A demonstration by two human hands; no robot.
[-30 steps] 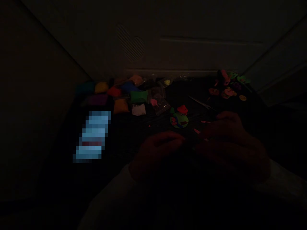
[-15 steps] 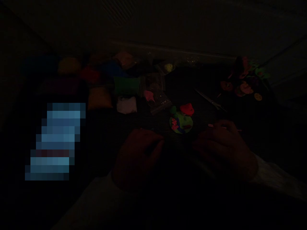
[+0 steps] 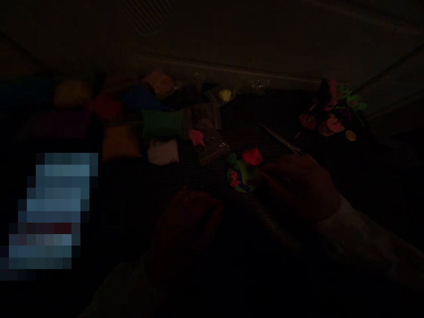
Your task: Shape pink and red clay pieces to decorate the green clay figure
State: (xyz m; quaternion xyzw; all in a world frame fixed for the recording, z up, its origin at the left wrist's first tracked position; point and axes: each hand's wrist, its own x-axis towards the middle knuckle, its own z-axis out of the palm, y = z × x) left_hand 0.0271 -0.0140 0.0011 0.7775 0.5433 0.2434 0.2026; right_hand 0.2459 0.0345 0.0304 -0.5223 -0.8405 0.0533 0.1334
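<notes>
The scene is very dark. A round green clay disc (image 3: pixel 253 170) lies on the dark ribbed surface, with blue, pink and brown clay details on it. At its top edge sit a red clay lump (image 3: pixel 252 157) and a small dark green piece (image 3: pixel 232 158). My right hand (image 3: pixel 298 187) is at the disc's right side, fingers drawn together with the tips by its edge; whatever they pinch is hidden. Lower left of the disc, my left hand (image 3: pixel 187 218) is curled, thumb against the fingers, and I cannot make out what it holds.
Scissors (image 3: pixel 281 140) lie beyond my right hand. Several clay packs stand at the back left, among them a green pack (image 3: pixel 163 123) and a white pack (image 3: pixel 163 151), beside a clear bag (image 3: pixel 212 148). Clay figures (image 3: pixel 334 123) sit at the far right. A blurred-out bright screen (image 3: pixel 54 205) is at left.
My right hand has moved up and left to the disc's right edge. The left hand keeps its curled shape. The whole view has shifted slightly.
</notes>
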